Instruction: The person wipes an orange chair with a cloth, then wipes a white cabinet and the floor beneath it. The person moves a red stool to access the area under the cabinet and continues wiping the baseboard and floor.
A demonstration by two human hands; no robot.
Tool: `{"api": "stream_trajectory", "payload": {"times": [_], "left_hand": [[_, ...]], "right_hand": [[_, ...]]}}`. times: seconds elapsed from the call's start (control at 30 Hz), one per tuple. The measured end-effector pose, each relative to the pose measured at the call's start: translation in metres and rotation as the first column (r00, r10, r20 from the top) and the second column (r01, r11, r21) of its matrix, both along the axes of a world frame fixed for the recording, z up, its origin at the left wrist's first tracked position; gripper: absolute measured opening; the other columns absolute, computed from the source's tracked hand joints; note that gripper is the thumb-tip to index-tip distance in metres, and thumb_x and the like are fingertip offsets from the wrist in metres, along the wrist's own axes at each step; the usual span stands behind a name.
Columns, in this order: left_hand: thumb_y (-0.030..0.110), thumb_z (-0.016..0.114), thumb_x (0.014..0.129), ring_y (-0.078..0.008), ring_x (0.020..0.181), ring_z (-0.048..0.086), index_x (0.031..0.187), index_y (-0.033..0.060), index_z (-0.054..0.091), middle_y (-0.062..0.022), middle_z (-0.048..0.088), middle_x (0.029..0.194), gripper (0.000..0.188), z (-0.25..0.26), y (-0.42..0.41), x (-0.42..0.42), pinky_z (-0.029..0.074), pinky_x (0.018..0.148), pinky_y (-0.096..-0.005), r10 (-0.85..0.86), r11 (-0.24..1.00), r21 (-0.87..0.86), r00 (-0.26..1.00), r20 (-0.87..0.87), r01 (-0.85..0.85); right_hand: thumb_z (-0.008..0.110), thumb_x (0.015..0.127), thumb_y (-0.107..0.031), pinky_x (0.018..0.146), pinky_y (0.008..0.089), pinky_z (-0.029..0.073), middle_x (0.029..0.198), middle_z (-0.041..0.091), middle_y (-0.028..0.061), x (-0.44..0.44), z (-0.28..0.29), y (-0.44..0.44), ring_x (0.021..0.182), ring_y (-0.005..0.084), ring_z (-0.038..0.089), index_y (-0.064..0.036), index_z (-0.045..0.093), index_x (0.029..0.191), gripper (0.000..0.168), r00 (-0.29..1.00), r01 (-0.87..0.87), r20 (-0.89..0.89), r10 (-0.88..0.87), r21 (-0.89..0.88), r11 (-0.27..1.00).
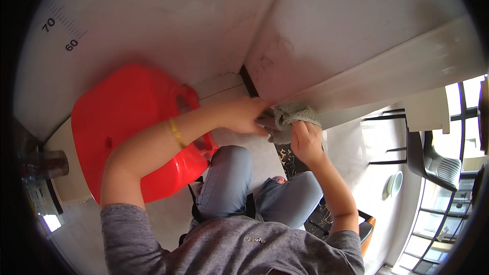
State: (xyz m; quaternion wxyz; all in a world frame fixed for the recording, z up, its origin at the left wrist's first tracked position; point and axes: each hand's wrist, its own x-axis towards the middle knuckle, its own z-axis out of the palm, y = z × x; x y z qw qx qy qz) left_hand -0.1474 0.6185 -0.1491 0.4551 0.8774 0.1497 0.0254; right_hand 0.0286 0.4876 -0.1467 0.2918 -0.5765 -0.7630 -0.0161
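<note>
A grey-green textured cloth [294,116] is bunched up in front of me, close to the lower edge of the pale wall. My right hand [305,139] grips its right side with curled fingers. From the left, my left hand [252,116] reaches to the cloth's darker grey part; the hand is blurred and its fingertips are partly hidden, so its hold is unclear. Under my left forearm stands a large red plastic object [133,122] with openings in its side. Dark smudges [273,55] mark the wall panel above the cloth.
Pale walls meet at a corner ahead, with a dark strip [249,81] low beside it. A ruler scale marks the left wall. Farther right are a dark chair [435,160], a white table [426,110], a pale green bowl [395,184] and large windows. My bent knees are below my hands.
</note>
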Motion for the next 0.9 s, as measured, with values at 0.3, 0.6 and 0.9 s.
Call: {"api": "stream_trajectory", "payload": {"times": [0.3,0.6,0.9], "left_hand": [[0.021,0.056,0.081,-0.0176,0.100,0.050,0.115,-0.0009,0.047,-0.0108,0.052,0.111,0.041,-0.029,-0.001,0.044,0.042,0.084,-0.0282,0.705,0.239,-0.961,0.705,0.071,-0.142],[0.007,0.061,0.078,-0.0169,0.082,0.048,0.093,0.0040,0.054,-0.0066,0.045,0.095,0.017,-0.036,-0.046,0.092,0.039,0.076,-0.0259,0.579,0.756,-0.345,0.323,0.749,-0.556],[-0.002,0.061,0.070,-0.0228,0.071,0.043,0.077,0.0023,0.048,-0.0077,0.040,0.079,0.015,-0.136,-0.052,0.133,0.037,0.063,-0.0285,0.779,0.587,-0.425,0.339,0.527,-0.689]], "right_hand": [[0.056,0.079,-0.025,0.096,0.0435,0.030,0.129,0.037,0.0195,0.057,0.078,-0.001,0.117,0.0318,0.039,0.005,0.033,0.125,0.059,0.970,0.225,-0.226,-0.092,0.683,0.695],[0.052,0.080,-0.027,0.097,0.0452,0.030,0.140,0.008,0.0147,0.066,0.062,0.061,0.124,0.0298,0.025,-0.011,-0.004,0.138,0.082,0.936,0.301,-0.344,-0.077,0.667,0.682],[0.051,0.075,-0.026,0.088,0.0449,0.038,0.135,0.019,0.0162,0.076,0.063,0.061,0.117,0.0289,0.033,-0.010,0.006,0.137,0.078,0.958,0.276,-0.257,-0.128,0.701,0.657]]}}
